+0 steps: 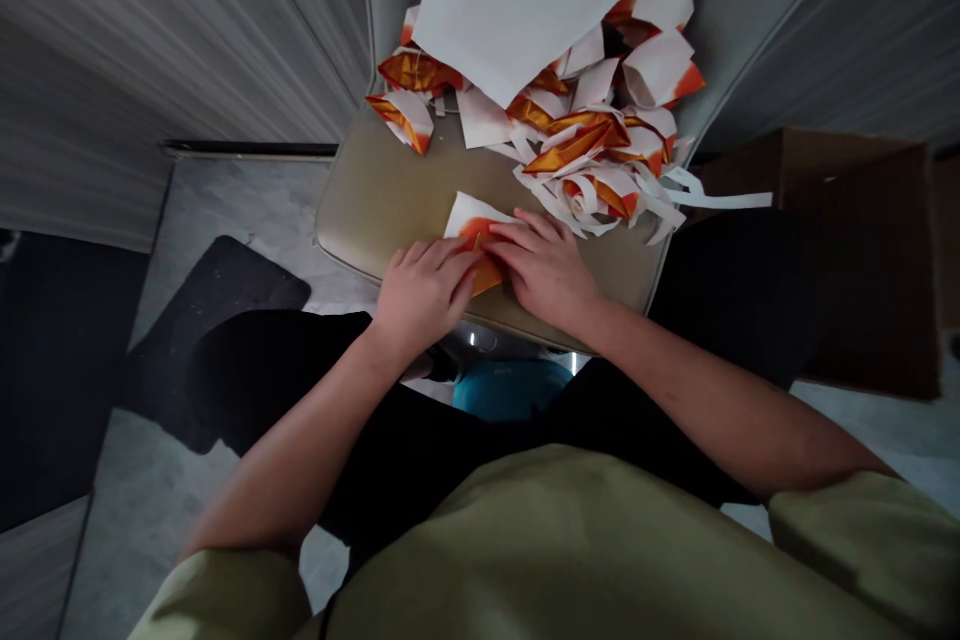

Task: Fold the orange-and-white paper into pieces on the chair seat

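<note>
Head view: the orange-and-white paper [478, 220] lies on the chair seat [382, 185], near the seat edge closest to the person, between the left hand [429, 285] and the right hand [546, 270]. The left hand contacts the left part of the paper, with bent fingers laid over it and the thumb at its near side. The right hand contacts the right part, its fingers spread and the fingertips on the upper surface. The white corner projects beyond both grips, away from the person; an orange corner shows between the hands on the near side. Whether either grip pinches the paper or only presses it cannot be told. Beyond the hands, a pile of folded pieces [577, 148] rests on the seat, with paper strips [727, 201] at its right and a large white sheet [517, 5] on top.
</note>
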`<state>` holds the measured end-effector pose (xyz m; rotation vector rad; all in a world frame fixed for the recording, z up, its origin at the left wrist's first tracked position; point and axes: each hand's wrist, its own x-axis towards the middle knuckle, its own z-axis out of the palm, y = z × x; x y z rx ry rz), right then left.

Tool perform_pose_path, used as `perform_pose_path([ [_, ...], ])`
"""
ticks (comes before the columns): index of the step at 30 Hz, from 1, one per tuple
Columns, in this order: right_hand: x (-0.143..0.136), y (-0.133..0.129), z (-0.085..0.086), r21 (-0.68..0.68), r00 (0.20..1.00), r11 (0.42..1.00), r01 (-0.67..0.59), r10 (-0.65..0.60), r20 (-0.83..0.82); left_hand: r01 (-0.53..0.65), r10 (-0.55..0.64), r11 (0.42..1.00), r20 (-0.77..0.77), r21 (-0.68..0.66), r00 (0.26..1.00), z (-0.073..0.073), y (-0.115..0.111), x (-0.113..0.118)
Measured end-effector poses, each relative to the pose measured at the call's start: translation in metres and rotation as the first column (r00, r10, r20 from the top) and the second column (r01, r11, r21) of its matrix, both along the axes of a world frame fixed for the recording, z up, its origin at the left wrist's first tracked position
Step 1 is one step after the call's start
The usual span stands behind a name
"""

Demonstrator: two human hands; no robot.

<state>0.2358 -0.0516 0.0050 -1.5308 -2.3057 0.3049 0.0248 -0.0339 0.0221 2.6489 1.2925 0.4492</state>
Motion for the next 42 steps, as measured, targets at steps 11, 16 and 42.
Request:
perform_pose_path([
  [11,0.023,0.017,0.001,-0.066,0.975,0.986,-0.155,0.142,-0.168,0.355,-0.354,0.918,0.039,-0.18,0.935,-0.002,0.005,-0.019],
  [16,0.011,0.0,0.001,0.141,0.993,0.989,-0.048,0.061,-0.096,0.256,-0.263,0.958,-0.044,-0.127,0.964,0.0,-0.005,-0.014],
  [42,0.002,-0.022,0.014,0.053,0.961,0.96,-0.275,0.275,-0.005,0.227,-0.23,0.969,-0.016,-0.099,0.973,0.009,0.011,-0.035],
])
